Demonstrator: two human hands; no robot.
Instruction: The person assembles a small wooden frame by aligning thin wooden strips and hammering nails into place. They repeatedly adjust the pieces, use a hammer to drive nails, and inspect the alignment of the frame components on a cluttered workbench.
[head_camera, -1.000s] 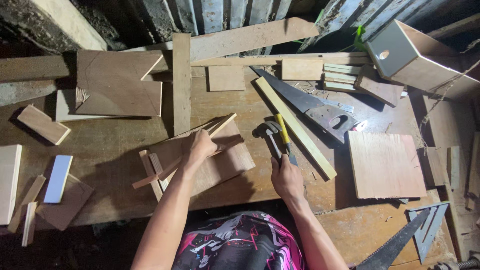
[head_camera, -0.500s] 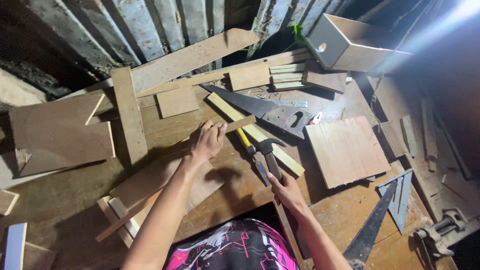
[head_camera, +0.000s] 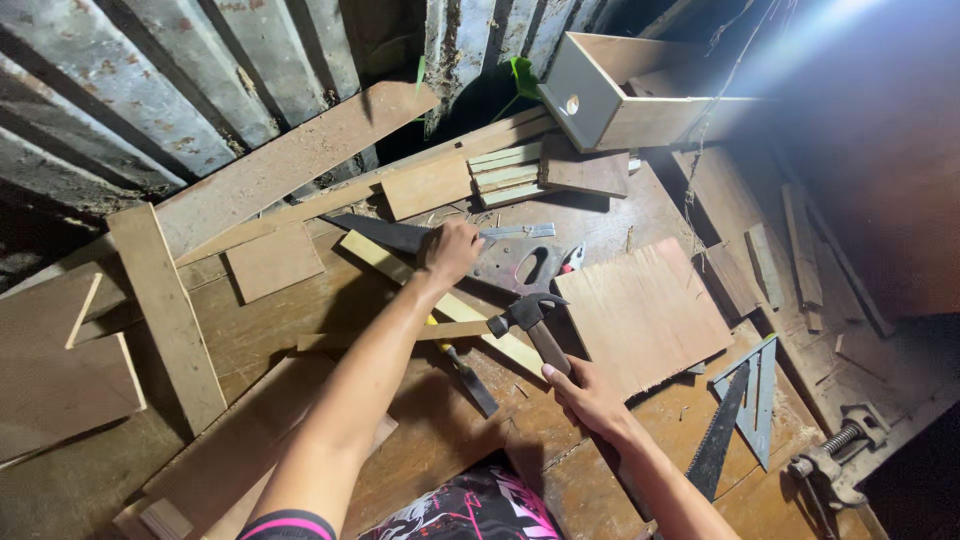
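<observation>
Wooden hammer (head_camera: 527, 318) handle is gripped by right hand (head_camera: 590, 395); left hand (head_camera: 450, 250) rests, fingers curled, on saw (head_camera: 480, 252). Risk: saw teeth may cut that hand, and the hammer may slip among loose offcuts

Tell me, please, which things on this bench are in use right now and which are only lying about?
In use:
- hammer, held by the right hand
- handsaw, under the left hand

Lying about:
- square board
- open wooden box
- stacked slats
- metal clamp
- triangular square
</observation>
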